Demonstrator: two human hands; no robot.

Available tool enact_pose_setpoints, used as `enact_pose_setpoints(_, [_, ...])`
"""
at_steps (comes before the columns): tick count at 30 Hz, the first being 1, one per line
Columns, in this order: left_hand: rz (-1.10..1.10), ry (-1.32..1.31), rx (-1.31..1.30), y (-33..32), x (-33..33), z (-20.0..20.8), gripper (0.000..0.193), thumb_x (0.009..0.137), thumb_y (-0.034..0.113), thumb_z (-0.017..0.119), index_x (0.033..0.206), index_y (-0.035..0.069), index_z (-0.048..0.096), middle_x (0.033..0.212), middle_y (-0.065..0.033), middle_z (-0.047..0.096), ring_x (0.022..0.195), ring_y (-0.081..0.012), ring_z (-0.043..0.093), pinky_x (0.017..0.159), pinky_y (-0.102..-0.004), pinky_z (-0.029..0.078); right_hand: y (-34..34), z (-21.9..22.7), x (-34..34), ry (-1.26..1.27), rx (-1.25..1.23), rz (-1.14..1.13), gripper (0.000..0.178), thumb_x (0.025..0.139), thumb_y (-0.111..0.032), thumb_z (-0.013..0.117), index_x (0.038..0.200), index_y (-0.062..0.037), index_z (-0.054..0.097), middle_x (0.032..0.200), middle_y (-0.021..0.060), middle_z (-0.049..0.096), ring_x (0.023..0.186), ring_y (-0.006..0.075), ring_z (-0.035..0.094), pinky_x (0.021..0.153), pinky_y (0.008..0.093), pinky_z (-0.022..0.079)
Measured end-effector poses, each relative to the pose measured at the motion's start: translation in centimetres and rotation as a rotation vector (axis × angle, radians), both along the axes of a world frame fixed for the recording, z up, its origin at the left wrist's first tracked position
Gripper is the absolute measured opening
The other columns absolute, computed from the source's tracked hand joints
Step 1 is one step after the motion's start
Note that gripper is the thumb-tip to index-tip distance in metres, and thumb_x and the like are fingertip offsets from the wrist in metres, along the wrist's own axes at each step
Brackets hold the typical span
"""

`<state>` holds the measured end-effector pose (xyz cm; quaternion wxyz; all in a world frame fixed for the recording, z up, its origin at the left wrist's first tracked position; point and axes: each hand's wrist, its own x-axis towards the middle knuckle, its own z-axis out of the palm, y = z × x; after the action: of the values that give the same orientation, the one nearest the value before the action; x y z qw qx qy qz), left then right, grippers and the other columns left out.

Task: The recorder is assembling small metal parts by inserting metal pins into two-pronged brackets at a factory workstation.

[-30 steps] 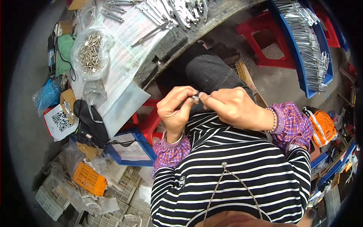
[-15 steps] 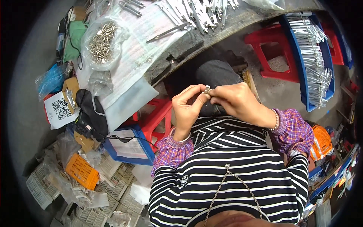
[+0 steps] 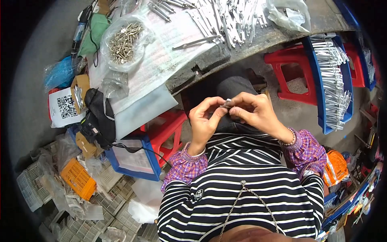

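Between my two hands, over my lap, is a small shiny metal piece; its exact kind is too small to make out. My left hand pinches it between thumb and forefinger. From the other side, my right hand grips it with bent fingers and thumb. Beyond my hands, on the workbench, many slim silvery metal strips lie in a loose pile. A single darker metal strip rests apart near the bench edge. Farther left, a clear plastic bag holds many brass-coloured pins or rivets.
Right of the bench, a blue tray full of metal strips sits by a red stool. Another red stool and a blue crate stand at left. A black bag with a cable hangs at the bench corner.
The view has shifted, so the bench sits lower and more to the right. Both hands stay together; my right fingers have turned around the metal piece, which is now tilted differently.
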<state>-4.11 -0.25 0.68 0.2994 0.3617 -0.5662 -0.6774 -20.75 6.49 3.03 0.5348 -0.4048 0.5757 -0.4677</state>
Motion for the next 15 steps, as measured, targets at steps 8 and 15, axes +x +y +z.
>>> enact_pose_setpoints(8, [0.212,0.156,0.064,-0.9,2.4,-0.4,0.015,0.085,0.009,0.062,0.096,-0.001,0.056,0.083,-0.0051,0.058,0.072,-0.012,0.056,0.067,-0.024,0.046,-10.2,-0.2,-1.2,0.835,-0.555,-0.047,0.028,0.074,-0.003,0.063,0.101,-0.003,0.059,0.097,0.0115,0.06,0.086,0.0301,0.058,0.071,0.035,0.048])
enact_pose_setpoints(15, [0.194,0.188,0.18,-0.8,3.0,-1.1,0.014,0.084,0.003,0.059,0.097,-0.002,0.056,0.082,-0.0054,0.058,0.07,-0.0101,0.055,0.064,-0.0224,0.046,-17.8,-3.2,-0.2,1.108,-0.639,-0.003,0.019,0.075,-0.008,0.058,0.094,-0.0053,0.061,0.093,0.0089,0.06,0.085,0.0296,0.056,0.071,0.0377,0.047])
